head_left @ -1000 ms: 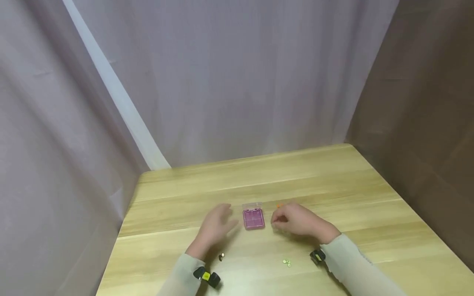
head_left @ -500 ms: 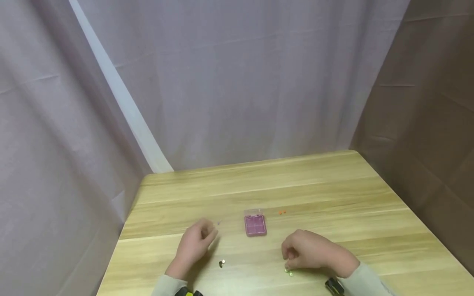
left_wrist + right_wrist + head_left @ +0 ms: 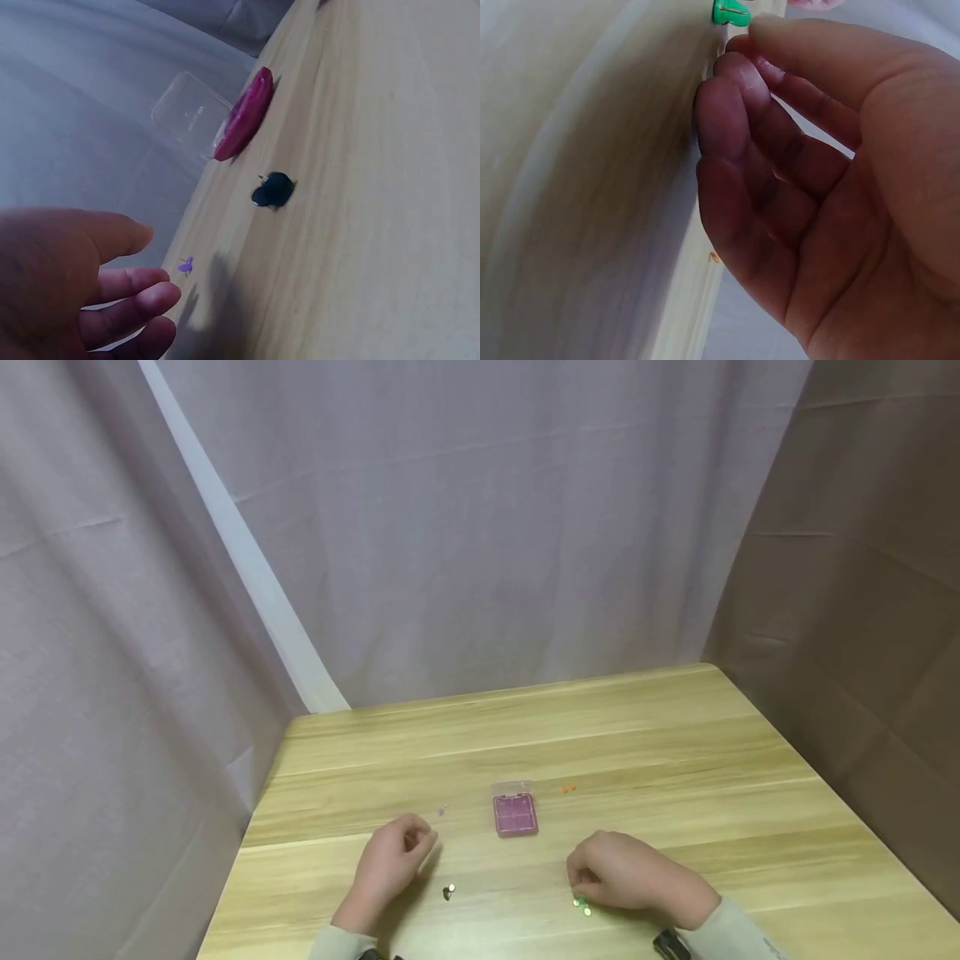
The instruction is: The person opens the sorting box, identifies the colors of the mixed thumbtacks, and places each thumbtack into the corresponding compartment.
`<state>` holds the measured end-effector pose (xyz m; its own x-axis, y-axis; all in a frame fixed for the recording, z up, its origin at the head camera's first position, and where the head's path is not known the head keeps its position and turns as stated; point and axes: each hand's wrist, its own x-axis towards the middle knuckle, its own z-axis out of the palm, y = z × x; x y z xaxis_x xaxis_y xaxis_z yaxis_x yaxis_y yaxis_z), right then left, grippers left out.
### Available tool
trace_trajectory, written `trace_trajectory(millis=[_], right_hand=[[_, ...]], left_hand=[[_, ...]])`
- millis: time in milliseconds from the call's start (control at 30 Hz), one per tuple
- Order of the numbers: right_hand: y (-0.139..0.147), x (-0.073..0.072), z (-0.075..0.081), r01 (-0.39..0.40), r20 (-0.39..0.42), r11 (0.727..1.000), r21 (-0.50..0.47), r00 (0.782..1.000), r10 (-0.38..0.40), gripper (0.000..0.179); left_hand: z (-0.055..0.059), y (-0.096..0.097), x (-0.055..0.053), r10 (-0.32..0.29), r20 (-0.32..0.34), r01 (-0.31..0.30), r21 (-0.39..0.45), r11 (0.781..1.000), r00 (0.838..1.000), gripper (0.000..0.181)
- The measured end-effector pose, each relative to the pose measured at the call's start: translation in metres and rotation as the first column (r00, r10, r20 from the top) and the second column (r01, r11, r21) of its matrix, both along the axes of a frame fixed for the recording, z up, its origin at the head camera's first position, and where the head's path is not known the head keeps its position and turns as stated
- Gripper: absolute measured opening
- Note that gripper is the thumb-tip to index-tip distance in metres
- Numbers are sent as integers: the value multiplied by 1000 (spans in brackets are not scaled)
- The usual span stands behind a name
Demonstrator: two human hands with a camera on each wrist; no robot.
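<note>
A pink case point(image 3: 515, 816) with several compartments lies with its clear lid point(image 3: 191, 112) raised. My left hand point(image 3: 393, 862) hovers to its left with loosely bent fingers, holding nothing. Near those fingers are small purple studs point(image 3: 186, 265) with thin posts. Dark shiny round studs point(image 3: 273, 190) lie between that hand and the case's front. My right hand point(image 3: 626, 870) is low over small green pieces point(image 3: 582, 904), its fingers bent. In the right wrist view the thumb tip meets a green piece point(image 3: 731, 13). Whether thumb and forefinger pinch it is hidden.
Two small orange pieces point(image 3: 569, 788) lie right of the lid. The wooden table point(image 3: 525, 718) reaches back to a grey curtain point(image 3: 487, 527). A brown curtain point(image 3: 847, 568) borders its right side.
My right hand has come from beside the orange pieces toward me, down to the green ones. My left hand has drawn back to the left from the case, its fingers now more bent.
</note>
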<state>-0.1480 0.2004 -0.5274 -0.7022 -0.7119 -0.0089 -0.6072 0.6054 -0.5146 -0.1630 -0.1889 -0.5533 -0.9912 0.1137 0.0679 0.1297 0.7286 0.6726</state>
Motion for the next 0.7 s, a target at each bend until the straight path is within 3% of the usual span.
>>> trace_trajectory(millis=[200,367,700], right_hand=[[1,7,5,19,14,1000,0,1000,-19,27],[-2,14,5,14,13,1000,-9,1000,-14,30],[-4,15,3,24,-28,1000,-1,999,-24,34]], left_hand=[[6,2,3,-6,-3,6,33,999,1000,17],[4,3,2,-18,-5,18,31,999,1000,15],[10,7,2,-47,11,47,42,998,999,16]])
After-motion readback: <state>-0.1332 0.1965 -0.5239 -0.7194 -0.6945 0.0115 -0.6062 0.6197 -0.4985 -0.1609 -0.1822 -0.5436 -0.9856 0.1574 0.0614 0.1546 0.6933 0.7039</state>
